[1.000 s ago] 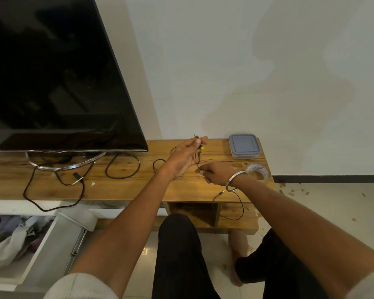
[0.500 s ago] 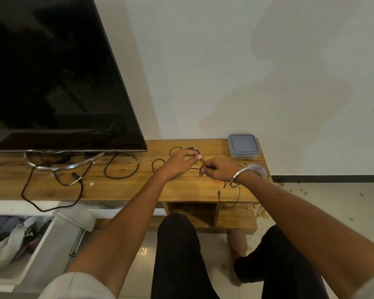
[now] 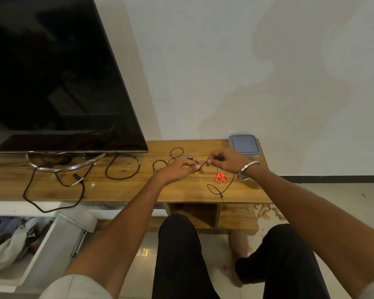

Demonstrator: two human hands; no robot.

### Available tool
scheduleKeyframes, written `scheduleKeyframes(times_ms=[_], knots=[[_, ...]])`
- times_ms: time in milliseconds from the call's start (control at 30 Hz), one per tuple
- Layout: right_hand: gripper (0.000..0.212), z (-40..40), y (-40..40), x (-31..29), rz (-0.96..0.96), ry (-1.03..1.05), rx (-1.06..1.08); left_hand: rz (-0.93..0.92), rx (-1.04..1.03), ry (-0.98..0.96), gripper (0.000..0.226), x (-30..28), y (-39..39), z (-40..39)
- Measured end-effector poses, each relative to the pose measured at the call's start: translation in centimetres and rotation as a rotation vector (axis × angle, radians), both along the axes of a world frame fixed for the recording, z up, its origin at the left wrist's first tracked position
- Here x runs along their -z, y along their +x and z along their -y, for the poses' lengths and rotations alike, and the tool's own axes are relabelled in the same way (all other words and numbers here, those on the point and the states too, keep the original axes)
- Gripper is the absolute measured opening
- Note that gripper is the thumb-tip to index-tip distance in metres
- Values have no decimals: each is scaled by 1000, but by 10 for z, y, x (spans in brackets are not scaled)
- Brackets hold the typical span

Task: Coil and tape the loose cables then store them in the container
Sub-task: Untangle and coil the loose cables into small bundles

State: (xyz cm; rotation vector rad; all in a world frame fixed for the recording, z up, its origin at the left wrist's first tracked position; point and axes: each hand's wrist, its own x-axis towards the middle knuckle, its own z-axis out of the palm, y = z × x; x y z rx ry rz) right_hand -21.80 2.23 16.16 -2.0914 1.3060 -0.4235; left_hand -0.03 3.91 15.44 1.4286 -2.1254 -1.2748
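Above table | left hand, right hand pinch thin cable

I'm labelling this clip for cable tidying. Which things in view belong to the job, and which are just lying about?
Job:
thin black cable, pinched by both hands
left hand
right hand
lidded container
orange scissors
thicker black cable

Lying about:
TV
open drawer

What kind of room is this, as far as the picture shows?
Most likely a living room in a home. A large television stands on a low wooden stand against a plain wall, with loose cables on it, and an open drawer of household things below.
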Motion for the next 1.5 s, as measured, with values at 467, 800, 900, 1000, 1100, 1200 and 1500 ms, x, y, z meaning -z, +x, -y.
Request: scheduleKeyframes(times_ms=[467, 800, 900, 1000, 1100, 1200, 1500], knots=[[15, 6, -4, 2, 36, -60, 31, -84, 106, 383, 23, -5, -13, 2], [22, 0, -6, 13, 40, -32, 78, -551, 141, 648, 57, -17, -17, 1], [21, -3, -8, 17, 60, 12, 106, -639, 157, 632, 46, -21, -15, 1], [23, -7, -12, 26, 66, 47, 106, -773, 148, 628, 35, -29, -17, 0], [19, -12, -11, 35, 39, 47, 85, -891, 121, 619, 30, -36, -23, 0], [23, -16, -3, 36, 2, 83, 64, -927, 32, 543, 24, -42, -32, 0], [23, -14, 16, 29, -39, 120, -53, -866, -282, 258, 23, -33, -31, 2]])
